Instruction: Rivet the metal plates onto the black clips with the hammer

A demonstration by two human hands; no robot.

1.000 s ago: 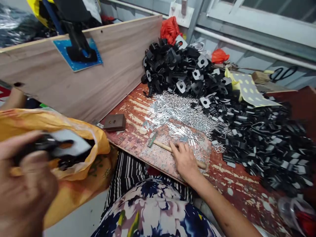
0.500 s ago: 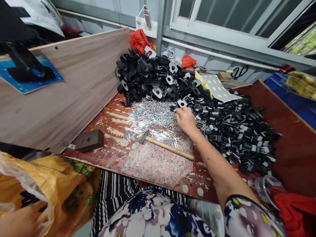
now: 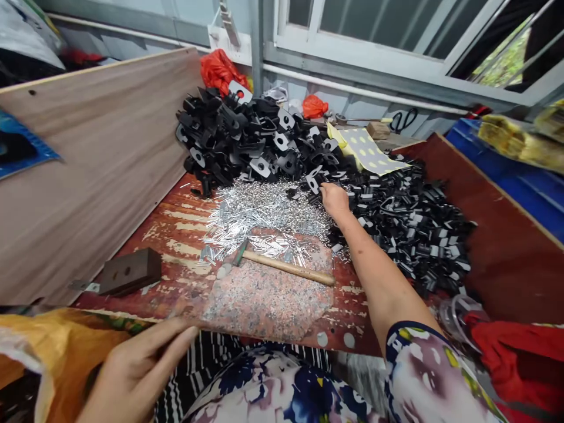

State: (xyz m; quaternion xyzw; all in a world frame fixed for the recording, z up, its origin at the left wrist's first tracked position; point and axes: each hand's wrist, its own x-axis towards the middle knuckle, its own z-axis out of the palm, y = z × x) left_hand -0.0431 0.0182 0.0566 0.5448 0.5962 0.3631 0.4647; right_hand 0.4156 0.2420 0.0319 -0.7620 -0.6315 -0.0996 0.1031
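Observation:
Out over the worktop, my right hand [image 3: 335, 201] has its fingers closed on a black clip with a grey face [image 3: 314, 180], at the edge of the heap of black clips [image 3: 255, 132]. Just below it spread loose silvery pins and small metal rivets [image 3: 268, 205]. My left hand [image 3: 136, 367] is at the table's front edge, beside an orange bag [image 3: 66, 346]; its thumb and fingers reach forward and nothing shows in them. A hammer [image 3: 288, 268] with a wooden handle lies on a worn stone-like slab [image 3: 268, 305] between the hands.
A brown block with holes [image 3: 131, 271] sits at the table's left. Smaller black clips [image 3: 409, 223] are heaped on the right, under a yellow-dotted sheet [image 3: 370, 150]. A wooden board [image 3: 110, 129] walls the left; red cloth [image 3: 515, 358] lies at lower right.
My left hand has come out of the orange bag towards the table edge. A dark object at upper left is gone. The clip by my right hand has tilted, and the view has shifted.

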